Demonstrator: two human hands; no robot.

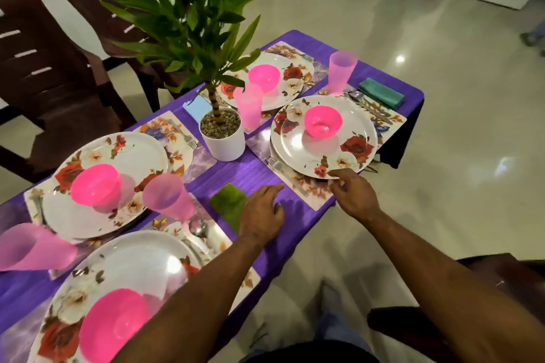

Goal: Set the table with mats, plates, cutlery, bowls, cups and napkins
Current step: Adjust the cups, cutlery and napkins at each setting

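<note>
Nearest plate point(141, 262) with bowl point(115, 324), three further settings likewise laid on desk point(236, 174); left hand point(262, 215) relaxed over green napkin point(228, 205), right hand point(354, 191) fingering far plate's point(324, 138) rim; task nearly complete.

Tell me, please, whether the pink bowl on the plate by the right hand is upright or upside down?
Upright: the pink bowl shows its open mouth and inner bottom, sitting on the floral plate.

Both bare forearms reach forward over the counter's near edge, the left hand point(262, 212) held palm-down with fingers loosely spread and relaxed, the right hand point(354, 191) beside it with its fingers point(336, 174) curled downward, pinching.
</note>
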